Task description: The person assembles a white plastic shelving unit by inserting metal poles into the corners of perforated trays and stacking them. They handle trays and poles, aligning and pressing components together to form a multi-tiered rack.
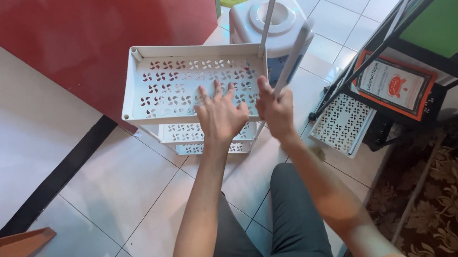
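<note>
the top tray (179, 85) of a white plastic rack is being pressed by the left hand (219, 115), which is lying open and flat with fingers spread on the tray's patterned, perforated floor near its front rim. a white pole (289, 62) is being gripped by the right hand (277, 109), fingers closed around it just beside the tray's right front corner; the pole is being held tilted, rising up and to the right. its lower end is hidden behind the hand, so whether it is seated in the corner socket cannot be told. lower trays (184, 134) are showing beneath the top one. the rack is standing on the white tiled floor (127, 184), with a loose perforated panel (342, 125) lying well to its right.
</note>
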